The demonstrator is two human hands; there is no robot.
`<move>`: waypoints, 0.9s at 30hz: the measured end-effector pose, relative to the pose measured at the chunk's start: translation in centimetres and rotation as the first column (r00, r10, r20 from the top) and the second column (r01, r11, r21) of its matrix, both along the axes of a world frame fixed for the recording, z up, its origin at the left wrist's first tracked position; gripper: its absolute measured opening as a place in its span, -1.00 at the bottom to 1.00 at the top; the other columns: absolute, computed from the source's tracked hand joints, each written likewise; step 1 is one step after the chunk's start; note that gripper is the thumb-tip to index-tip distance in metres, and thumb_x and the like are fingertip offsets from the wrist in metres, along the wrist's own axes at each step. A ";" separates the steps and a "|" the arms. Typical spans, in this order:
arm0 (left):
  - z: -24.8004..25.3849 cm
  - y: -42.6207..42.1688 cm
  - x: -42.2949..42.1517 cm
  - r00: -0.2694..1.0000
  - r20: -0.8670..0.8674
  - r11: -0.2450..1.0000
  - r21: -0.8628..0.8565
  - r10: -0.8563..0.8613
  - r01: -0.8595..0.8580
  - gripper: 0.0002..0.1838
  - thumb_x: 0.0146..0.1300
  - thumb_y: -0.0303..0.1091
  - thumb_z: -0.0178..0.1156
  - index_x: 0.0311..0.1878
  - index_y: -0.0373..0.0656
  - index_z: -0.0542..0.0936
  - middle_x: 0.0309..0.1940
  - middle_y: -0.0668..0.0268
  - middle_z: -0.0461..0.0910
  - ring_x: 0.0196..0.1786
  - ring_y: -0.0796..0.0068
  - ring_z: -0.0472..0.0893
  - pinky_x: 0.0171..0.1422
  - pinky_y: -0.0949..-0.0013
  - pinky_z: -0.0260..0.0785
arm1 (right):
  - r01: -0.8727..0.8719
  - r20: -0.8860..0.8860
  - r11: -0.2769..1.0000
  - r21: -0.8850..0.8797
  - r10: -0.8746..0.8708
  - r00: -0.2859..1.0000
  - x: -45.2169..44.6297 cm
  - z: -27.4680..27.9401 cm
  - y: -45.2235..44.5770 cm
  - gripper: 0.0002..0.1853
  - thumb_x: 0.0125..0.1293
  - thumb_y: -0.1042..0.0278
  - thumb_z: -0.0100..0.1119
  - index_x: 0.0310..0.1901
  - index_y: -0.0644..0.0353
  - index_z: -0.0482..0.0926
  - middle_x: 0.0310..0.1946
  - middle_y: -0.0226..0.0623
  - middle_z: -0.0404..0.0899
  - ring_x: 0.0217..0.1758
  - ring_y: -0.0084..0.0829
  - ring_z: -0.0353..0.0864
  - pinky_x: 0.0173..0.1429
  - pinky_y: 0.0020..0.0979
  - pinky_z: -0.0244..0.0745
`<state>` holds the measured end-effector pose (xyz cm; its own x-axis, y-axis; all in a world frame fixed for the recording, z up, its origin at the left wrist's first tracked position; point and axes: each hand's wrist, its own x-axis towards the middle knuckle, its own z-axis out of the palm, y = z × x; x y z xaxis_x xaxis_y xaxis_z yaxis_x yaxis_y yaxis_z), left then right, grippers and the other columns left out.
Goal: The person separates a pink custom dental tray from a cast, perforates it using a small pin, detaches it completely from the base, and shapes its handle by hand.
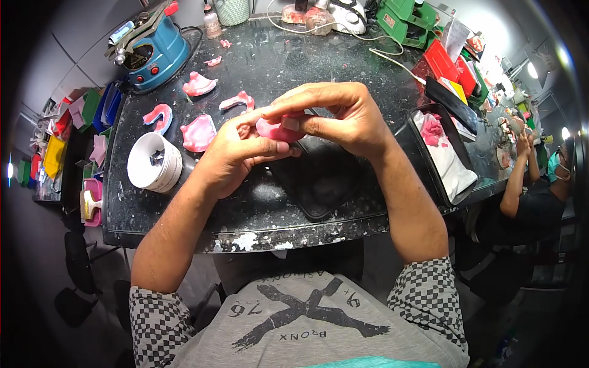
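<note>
A pink dental wax piece (274,130) is held over the dark bench, between both hands. My left hand (234,146) closes on it from the left, thumb along its lower side. From the right, my right hand (346,116) pinches it with thumb and fingertips; part of the piece is hidden by the fingers. Just left of the hands lie a pink dental plate (199,134) and a U-shaped pink piece (239,100). Farther left are a pink-and-blue arch (161,116) and a pink dental piece (200,84). A dark flat tray (322,184) lies beneath my hands.
A white tub (138,161) with scraps stands left. A blue machine (162,58) sits back left, near a small bottle (211,23). On the right, a black tray (443,184) holds white sheeting and pink wax. Green bins (402,24) stand behind; another person (534,190) works far right.
</note>
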<state>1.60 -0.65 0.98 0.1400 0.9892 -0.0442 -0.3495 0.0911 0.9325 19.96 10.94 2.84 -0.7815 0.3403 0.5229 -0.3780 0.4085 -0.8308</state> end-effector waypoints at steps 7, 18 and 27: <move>0.0 0.1 -0.2 1.000 0.013 1.000 -0.014 -0.014 0.014 -0.43 0.18 -0.52 0.34 0.29 -0.28 0.47 0.10 0.19 0.62 0.06 0.32 0.70 0.25 0.28 0.57 | -0.004 -0.069 0.999 0.038 0.007 0.998 -0.5 0.0 -0.3 -0.49 0.17 0.61 0.29 0.22 0.18 0.62 0.08 -0.21 0.70 0.09 -0.41 0.68 0.25 -0.37 0.53; -1.4 0.7 -0.2 0.835 -0.022 0.834 0.077 0.550 -0.547 -0.29 0.17 -0.59 0.41 0.20 -0.27 0.09 0.01 -0.06 0.56 -0.10 0.22 0.74 0.04 0.28 0.68 | 0.271 0.144 0.873 -0.406 -0.232 0.962 -1.5 -2.2 1.0 -0.79 0.50 0.30 0.16 -0.08 0.26 0.67 -0.30 -0.38 0.70 -0.22 -0.61 0.68 -0.02 -0.51 0.60; -1.1 0.5 -0.5 0.860 -0.011 0.860 0.017 0.510 -0.510 -0.30 0.20 -0.59 0.39 0.26 -0.30 0.14 0.00 0.01 0.57 -0.10 0.27 0.73 -0.01 0.30 0.70 | 0.294 0.188 0.871 -0.394 -0.237 0.953 -3.0 -3.7 -0.5 -0.78 0.41 0.28 0.30 -0.06 0.25 0.67 -0.25 -0.39 0.71 -0.18 -0.62 0.66 -0.07 -0.55 0.56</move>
